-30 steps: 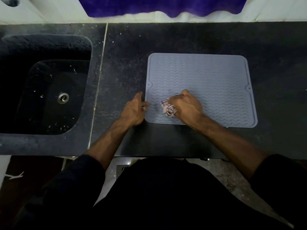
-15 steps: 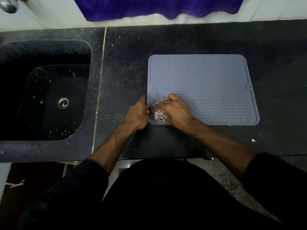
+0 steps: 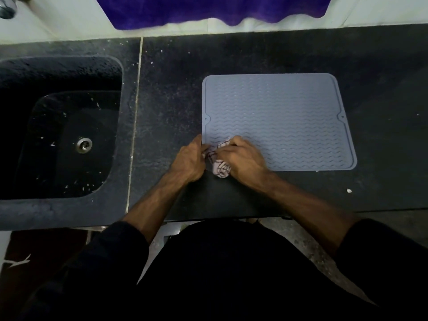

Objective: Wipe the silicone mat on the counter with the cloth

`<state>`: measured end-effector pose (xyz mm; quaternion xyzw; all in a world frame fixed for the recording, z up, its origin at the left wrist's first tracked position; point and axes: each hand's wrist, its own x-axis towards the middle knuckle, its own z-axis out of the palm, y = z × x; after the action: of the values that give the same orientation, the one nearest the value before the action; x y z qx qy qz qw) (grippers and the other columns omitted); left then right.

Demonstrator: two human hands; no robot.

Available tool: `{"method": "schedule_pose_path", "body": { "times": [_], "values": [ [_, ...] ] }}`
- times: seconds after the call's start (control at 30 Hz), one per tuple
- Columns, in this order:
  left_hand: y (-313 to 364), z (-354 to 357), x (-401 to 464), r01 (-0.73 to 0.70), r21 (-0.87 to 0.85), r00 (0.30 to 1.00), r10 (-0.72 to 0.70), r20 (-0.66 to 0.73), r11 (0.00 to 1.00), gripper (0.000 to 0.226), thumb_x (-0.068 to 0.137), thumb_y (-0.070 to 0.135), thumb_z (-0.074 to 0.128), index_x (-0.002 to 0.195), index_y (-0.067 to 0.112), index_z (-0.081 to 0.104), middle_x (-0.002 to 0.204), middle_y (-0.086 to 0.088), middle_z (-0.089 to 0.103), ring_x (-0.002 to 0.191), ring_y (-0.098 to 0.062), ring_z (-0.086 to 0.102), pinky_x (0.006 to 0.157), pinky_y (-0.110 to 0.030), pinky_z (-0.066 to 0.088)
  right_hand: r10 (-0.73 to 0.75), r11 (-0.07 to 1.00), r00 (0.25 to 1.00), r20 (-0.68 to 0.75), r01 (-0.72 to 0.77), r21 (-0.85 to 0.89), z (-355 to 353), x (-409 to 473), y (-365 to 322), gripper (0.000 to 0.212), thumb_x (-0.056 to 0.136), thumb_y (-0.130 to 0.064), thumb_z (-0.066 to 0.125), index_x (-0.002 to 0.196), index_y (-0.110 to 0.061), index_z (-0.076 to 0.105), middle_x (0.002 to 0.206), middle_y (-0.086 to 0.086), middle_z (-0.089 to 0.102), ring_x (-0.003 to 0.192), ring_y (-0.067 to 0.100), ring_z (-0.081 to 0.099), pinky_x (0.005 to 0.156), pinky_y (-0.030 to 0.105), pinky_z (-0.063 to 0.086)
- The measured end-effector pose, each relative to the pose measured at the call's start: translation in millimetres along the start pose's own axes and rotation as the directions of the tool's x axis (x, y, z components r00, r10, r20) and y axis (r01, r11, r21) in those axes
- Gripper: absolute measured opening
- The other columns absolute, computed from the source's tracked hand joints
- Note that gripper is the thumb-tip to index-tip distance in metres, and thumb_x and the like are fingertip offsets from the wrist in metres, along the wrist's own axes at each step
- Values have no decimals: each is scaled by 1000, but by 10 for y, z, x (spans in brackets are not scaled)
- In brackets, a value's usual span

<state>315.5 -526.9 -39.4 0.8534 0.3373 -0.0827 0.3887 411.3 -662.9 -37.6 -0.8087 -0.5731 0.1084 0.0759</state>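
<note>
Nearest, black clothing of the person (image 3: 220,274) filling the lower frame, dark sleeves pushed up on both forearms. Beyond it, dark speckled stone counter (image 3: 231,195), with a small white crumb (image 3: 349,190) near the front edge, well right of the hands. On the counter, pale grey rectangular silicone mat with wavy ridges (image 3: 278,117), lying flat, its near left corner hidden under the hands. Left hand (image 3: 188,162) curled at the mat's left edge, fingertips pinching one end of a crumpled pale patterned cloth (image 3: 220,167). Right hand (image 3: 243,158) clenched over the same cloth, pressing it on the mat's near left corner, a bunched end sticking out over the front edge. Further left, black stone sink basin (image 3: 108,72) with a round metal drain (image 3: 83,144) and scattered white flecks. Farthest, pale wall with a purple fabric (image 3: 208,10) hanging down above the counter.
</note>
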Motion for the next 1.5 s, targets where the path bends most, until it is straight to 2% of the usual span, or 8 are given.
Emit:
{"method": "schedule_pose_path", "body": {
  "times": [0.13, 0.23, 0.53, 0.73, 0.87, 1.03, 1.23, 1.5],
  "values": [
    [-43, 32, 26, -15, -18, 1000, 15, 10, 1000, 37, 102, 23, 43, 138, 18, 42, 136, -6, 55, 121, -22, 55, 86, -22, 37, 69, 996, 998, -9, -68, 48, -102, -235, 289, 43, 71, -7, 70, 113, -11, 69, 112, 5, 70, 108, 32, 52, 87, 36, 44],
    [-46, 58, 12, -8, 32, 1000, 8, -4, 999, 38, 102, 22, 41, 140, 19, 40, 135, -7, 56, 119, -24, 55, 90, -28, 43, 120, 989, 991, -60, -115, 91, -141, -263, 334, 39, 68, -7, 77, 107, -12, 73, 102, 6, 72, 101, 32, 55, 81, 34, 46],
    [37, 93, -54, -25, 305, 999, 34, -25, 952, 49, 100, 22, 43, 147, 18, 28, 124, -19, 59, 106, -36, 61, 94, -49, 49, -122, 992, 992, 14, 123, -37, -37, -146, 166, 31, 81, -18, 66, 112, -17, 69, 115, -3, 69, 107, 28, 50, 86, 34, 36],
    [71, 128, -81, -7, 356, 998, 26, -48, 934, 44, 99, 20, 43, 142, 19, 32, 119, -16, 62, 101, -33, 63, 89, -47, 53, -71, 997, 997, -10, 71, -39, -130, -270, 405, 35, 70, -13, 74, 105, -15, 72, 103, -1, 72, 102, 30, 55, 81, 36, 42],
    [99, 184, -89, 11, 505, 998, 23, -60, 863, 54, 93, 15, 51, 143, 19, 32, 115, -17, 63, 99, -36, 64, 81, -45, 53, -136, 990, 990, 38, 137, -32, -71, -91, 89, 25, 78, -17, 67, 103, -18, 69, 107, -2, 69, 106, 26, 49, 84, 35, 37],
    [69, 196, -69, 17, 523, 997, 22, -68, 852, 52, 95, 17, 47, 145, 19, 31, 117, -18, 61, 100, -35, 63, 81, -44, 52, -104, 993, 991, 89, 108, -47, -86, -305, 400, 38, 84, -20, 63, 122, -21, 63, 125, -6, 64, 115, 26, 46, 90, 35, 33],
    [115, 222, -63, 36, 514, 998, -3, -64, 857, 44, 96, 21, 49, 139, 18, 37, 116, -15, 62, 100, -33, 63, 81, -42, 51, -31, 999, 998, 48, 31, -10, -153, -299, 479, 33, 78, -14, 65, 110, -18, 69, 109, -5, 70, 108, 24, 48, 85, 33, 36],
    [160, 226, -62, 29, 571, 997, 20, -79, 820, 43, 98, 30, 46, 139, 16, 39, 115, -17, 62, 100, -32, 63, 81, -42, 52, -94, 995, 994, 46, 95, -18, -129, -430, 545, 34, 84, -17, 62, 118, -17, 67, 121, -3, 67, 111, 29, 50, 90, 34, 36]
  ]
}}
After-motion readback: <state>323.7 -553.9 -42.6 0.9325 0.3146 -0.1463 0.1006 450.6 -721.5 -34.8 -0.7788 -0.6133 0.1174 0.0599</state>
